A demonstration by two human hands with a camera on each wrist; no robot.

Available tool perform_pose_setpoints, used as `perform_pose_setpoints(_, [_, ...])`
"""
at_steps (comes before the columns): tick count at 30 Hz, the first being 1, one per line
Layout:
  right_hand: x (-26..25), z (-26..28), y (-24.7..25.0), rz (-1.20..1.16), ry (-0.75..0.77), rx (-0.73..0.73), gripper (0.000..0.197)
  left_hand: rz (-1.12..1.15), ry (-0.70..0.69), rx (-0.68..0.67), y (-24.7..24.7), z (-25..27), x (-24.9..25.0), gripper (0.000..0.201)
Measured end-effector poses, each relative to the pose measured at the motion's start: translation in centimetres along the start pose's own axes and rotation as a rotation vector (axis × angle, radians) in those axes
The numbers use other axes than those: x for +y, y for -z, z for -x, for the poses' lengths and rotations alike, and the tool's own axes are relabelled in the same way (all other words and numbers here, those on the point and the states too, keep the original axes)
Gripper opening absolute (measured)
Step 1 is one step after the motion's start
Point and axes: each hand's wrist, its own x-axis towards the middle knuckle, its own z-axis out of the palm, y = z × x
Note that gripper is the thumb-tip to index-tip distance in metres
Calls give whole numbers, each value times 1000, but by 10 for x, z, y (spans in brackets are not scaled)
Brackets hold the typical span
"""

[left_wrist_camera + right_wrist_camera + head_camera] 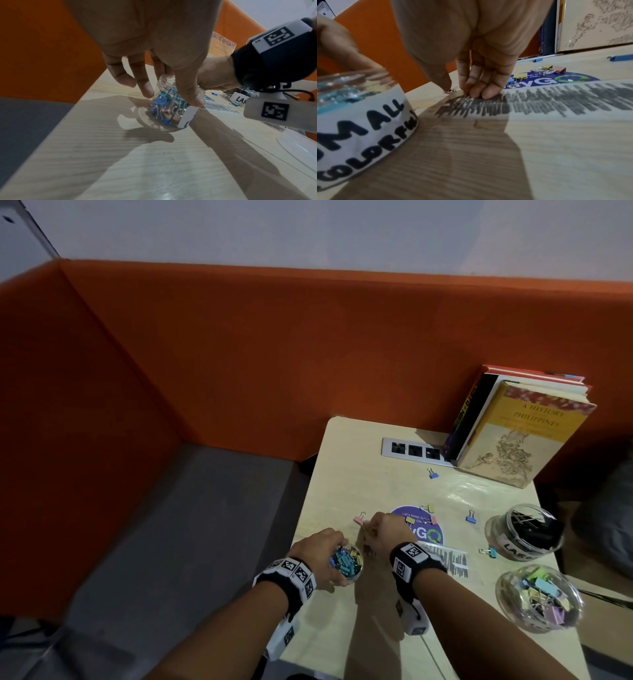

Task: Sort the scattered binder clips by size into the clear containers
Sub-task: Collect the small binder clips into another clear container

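Observation:
My left hand (334, 556) grips the small clear container (349, 565), thumb on one side and fingers on the other. Its label (359, 121) reads "SMALL COLORFUL", and it holds several small coloured clips (163, 109). Just right of it, my right hand (368, 529) pinches a small pale yellow clip (456, 94) that lies on the table beside a grey printed strip (539, 100). Loose clips lie around: pink (358, 520), yellow (410, 520), pink (433, 520), blue (472, 518), teal (489, 551).
A jar of black clips labelled "LARGE" (524, 530) and a clear bowl of mixed coloured clips (539, 597) stand at the table's right edge. Books (520, 426) lean at the back beside a socket strip (411, 448). An orange partition (239, 354) runs behind; the table's left edge (308, 508) is near my left hand.

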Motion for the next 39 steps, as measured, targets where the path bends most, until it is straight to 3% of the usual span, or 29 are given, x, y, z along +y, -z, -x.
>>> perform_pose_setpoints(3, [-3,-1,-3,9,-6,18,34,3,3,-5,1,1,0,69])
perform_pose_setpoints(7, [-3,-4,-6,22,16,-25,21,18,5,-16,1,2,0,70])
perform_pose_setpoints(11, [-1,0,-2,-20,-11,-25,21,33,14,-3,0,1,-1,69])
perform_pose_setpoints(15, [3,15,9,-188,-16,-13,15,61,22,1,-3,-1,-4,69])
perform_pose_setpoints(18, [0,34,23,-380,48,86,14,63,17,15,-5,-1,-6,65])
perform_pose_setpoints(20, [-4,43,30,-427,123,71,14,77,19,22,-6,-1,-7,61])
perform_pose_setpoints(24, [-11,51,28,-341,271,-53,18,85,15,22,-8,-2,-11,57])
perform_pose_setpoints(30, [-6,45,22,-258,200,45,9,49,20,60,-5,-2,-16,71])
perform_pose_setpoints(33, [-5,40,22,-178,189,14,16,35,43,77,4,-4,-23,73])
perform_pose_setpoints(39, [-7,23,19,-48,232,-87,52,6,76,66,13,-5,-27,75])
